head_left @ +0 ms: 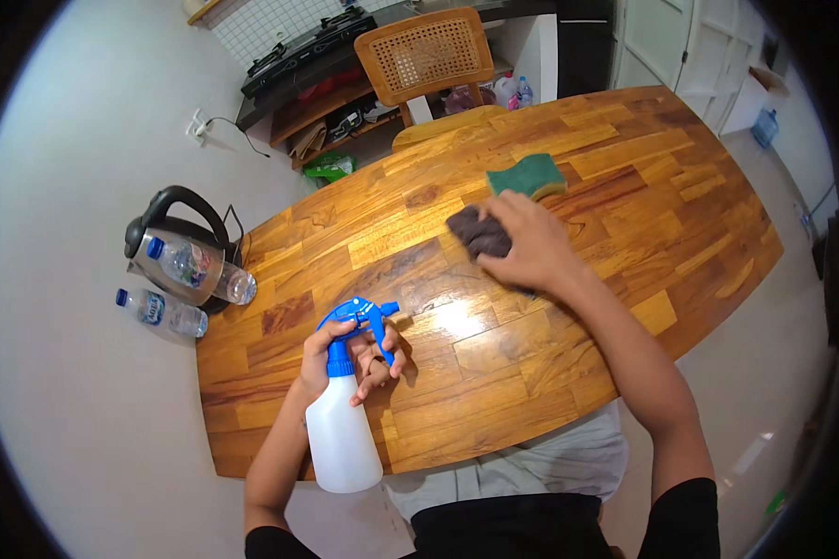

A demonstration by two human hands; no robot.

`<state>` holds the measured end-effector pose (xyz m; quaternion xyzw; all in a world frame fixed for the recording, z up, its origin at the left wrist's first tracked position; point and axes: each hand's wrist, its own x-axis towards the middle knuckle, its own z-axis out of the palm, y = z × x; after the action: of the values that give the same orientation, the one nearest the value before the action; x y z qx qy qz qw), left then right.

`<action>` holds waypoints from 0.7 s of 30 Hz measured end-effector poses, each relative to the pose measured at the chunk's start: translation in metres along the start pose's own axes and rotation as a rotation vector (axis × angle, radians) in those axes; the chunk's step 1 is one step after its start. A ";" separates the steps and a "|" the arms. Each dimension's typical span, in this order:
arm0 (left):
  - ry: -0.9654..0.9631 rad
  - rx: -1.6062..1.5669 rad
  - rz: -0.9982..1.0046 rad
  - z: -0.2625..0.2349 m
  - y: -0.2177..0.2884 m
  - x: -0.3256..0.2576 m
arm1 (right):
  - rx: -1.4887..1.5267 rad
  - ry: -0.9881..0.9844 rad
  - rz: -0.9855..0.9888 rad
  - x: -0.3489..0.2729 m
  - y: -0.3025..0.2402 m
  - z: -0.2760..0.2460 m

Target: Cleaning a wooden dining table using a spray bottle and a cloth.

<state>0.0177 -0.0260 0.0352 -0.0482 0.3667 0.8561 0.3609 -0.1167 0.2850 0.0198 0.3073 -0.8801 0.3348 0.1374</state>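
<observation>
My left hand (359, 359) is wrapped round the neck and blue trigger of a white spray bottle (343, 438), near the table's front left edge. Its blue nozzle points right across the wooden table (569, 363). In my right hand (531, 247) is a crumpled dark brown cloth (480, 233), held between thumb and fingers at the middle of the table. Just beyond that hand lies a green and yellow sponge (529, 175), partly behind the fingers. A bright patch of reflected light shows on the wood between the hands.
An electric kettle (172, 228) and two plastic water bottles (196, 265) stand by the table's left end, against the white wall. Across the table is a wooden chair (426, 61) with a woven back. Behind it stands a dark counter with a stove (317, 47).
</observation>
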 end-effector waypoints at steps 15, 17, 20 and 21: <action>-0.274 -0.190 -0.114 -0.036 0.003 -0.016 | 0.137 -0.287 -0.186 -0.081 -0.104 -0.003; -0.280 -0.223 -0.107 -0.032 0.004 -0.013 | 0.145 -0.263 -0.203 -0.093 -0.095 -0.010; -0.294 -0.207 -0.138 -0.021 0.005 -0.011 | 0.197 -0.252 -0.136 -0.086 -0.073 -0.028; -0.293 -0.215 -0.125 -0.022 0.005 -0.012 | 0.209 -0.186 -0.108 -0.079 -0.064 -0.031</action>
<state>0.0192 -0.0501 0.0259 0.0162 0.2127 0.8642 0.4557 -0.0145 0.3036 0.0394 0.3966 -0.8316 0.3868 0.0403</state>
